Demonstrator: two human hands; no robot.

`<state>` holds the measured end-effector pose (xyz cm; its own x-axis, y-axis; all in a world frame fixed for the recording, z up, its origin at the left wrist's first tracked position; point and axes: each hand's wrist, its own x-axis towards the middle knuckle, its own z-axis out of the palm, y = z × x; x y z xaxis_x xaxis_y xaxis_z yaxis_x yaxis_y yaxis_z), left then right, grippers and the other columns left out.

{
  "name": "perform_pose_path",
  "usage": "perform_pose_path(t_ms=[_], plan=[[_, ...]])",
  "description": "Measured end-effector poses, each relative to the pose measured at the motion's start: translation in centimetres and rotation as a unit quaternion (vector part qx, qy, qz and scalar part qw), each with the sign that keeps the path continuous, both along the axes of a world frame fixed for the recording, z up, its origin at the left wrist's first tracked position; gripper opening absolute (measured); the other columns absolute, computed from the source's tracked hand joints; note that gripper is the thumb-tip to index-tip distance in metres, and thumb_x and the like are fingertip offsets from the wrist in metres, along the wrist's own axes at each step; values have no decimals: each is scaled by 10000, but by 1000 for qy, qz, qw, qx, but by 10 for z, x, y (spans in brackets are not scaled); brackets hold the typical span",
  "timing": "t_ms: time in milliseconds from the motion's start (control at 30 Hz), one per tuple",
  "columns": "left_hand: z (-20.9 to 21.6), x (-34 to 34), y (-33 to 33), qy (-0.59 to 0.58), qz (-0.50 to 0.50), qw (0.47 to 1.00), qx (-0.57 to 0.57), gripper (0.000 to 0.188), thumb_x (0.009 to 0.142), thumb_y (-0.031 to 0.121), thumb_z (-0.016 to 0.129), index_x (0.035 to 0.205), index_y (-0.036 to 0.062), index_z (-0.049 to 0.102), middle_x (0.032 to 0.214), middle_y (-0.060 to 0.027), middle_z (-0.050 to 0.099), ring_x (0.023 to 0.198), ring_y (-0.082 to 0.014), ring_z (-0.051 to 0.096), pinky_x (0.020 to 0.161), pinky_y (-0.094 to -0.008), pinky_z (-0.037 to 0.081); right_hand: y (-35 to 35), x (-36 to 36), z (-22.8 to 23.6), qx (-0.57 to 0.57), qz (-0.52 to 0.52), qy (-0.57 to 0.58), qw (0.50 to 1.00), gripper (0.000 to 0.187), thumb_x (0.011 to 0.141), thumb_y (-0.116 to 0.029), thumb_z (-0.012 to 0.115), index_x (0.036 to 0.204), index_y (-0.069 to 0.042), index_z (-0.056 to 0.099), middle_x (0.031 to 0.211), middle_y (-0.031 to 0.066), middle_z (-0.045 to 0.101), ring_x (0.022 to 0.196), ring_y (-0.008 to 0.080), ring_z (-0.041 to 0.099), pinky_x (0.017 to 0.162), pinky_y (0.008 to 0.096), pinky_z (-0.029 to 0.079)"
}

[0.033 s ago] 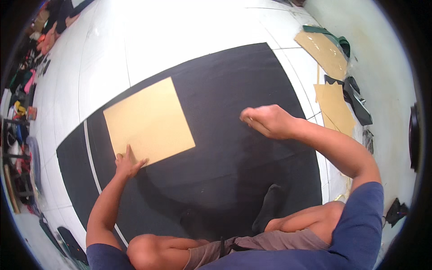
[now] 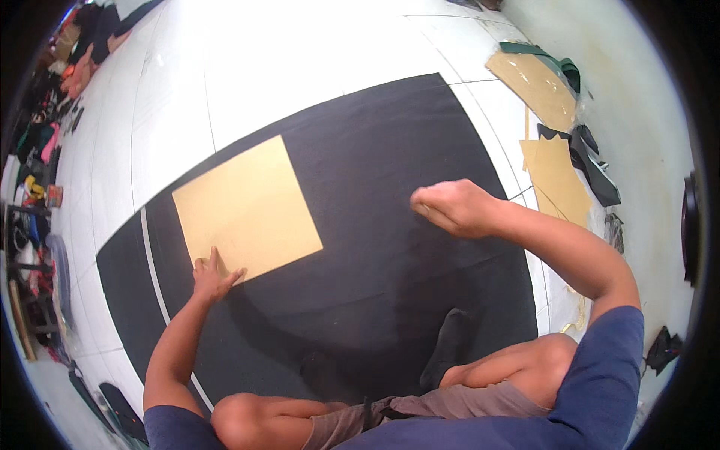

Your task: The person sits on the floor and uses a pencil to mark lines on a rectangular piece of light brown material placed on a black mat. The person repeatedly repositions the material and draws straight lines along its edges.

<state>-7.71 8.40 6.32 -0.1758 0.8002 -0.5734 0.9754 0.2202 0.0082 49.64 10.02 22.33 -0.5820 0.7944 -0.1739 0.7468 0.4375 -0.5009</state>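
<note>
A wide black sheet (image 2: 375, 172) of cloth or similar material is spread over the floor in front of me. On its left part lies a flat tan rectangular board (image 2: 255, 199), which looks like cardboard. With fingers spread, my left hand (image 2: 216, 279) presses on the board's near edge. My right hand (image 2: 457, 208) is raised over the right half of the sheet, away from the board. Its fingers are closed together; whatever may be in them is hidden or too small to name.
Along the right wall lie tan cardboard pieces (image 2: 559, 176), a dark strap-like item (image 2: 596, 172) and a green band (image 2: 559, 60). Mixed clutter and a rack (image 2: 26, 255) stand at the far left. White floor tiles (image 2: 300, 52) surround the sheet. My folded legs rest at its near edge.
My right hand has shifted slightly to the right. The left hand and the board stay together as before.
</note>
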Motion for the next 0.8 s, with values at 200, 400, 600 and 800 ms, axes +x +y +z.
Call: perform_pose_path(t_ms=[200, 400, 600, 800], plan=[[-17, 72, 9, 20, -72, 997, -15, 1243, 799, 806, 723, 1709, 172, 162, 1628, -438, 213, 1532, -556, 274, 1214, -572, 358, -23, 52, -28, -16, -242, 262, 934, 311, 1119, -328, 510, 1054, -48, 630, 912, 111, 678, 831, 304, 669, 781, 412, 540], [-11, 261, -6, -27, -125, 988, 90, 1039, 871, 772, 657, 1667, 191, 329, 1587, -402, 334, 1484, -518, 372, 1164, -680, 336, -62, 29, -143, 47, -182, 162, 969, 245, 1066, -275, 583, 1129, -52, 663, 1135, 171, 693, 1104, 387, 644, 960, 498, 492], [2, 389, 2, -70, -115, 982, 131, 848, 945, 707, 595, 1576, 154, 479, 1496, -262, 498, 1411, -407, 479, 1123, -665, 359, -58, 43, -187, 164, -152, -21, 975, 316, 1019, -234, 657, 1308, -107, 650, 1456, 171, 582, 1385, 433, 500, 1175, 595, 360], [-3, 297, 107, -105, -14, 974, 199, 650, 941, 504, 708, 1500, 205, 564, 1406, -179, 567, 1295, -372, 573, 1069, -491, 494, -55, 36, -195, 155, -133, -21, 979, 342, 989, -235, 687, 1314, -135, 663, 1459, 168, 579, 1403, 447, 474, 1179, 603, 348]])
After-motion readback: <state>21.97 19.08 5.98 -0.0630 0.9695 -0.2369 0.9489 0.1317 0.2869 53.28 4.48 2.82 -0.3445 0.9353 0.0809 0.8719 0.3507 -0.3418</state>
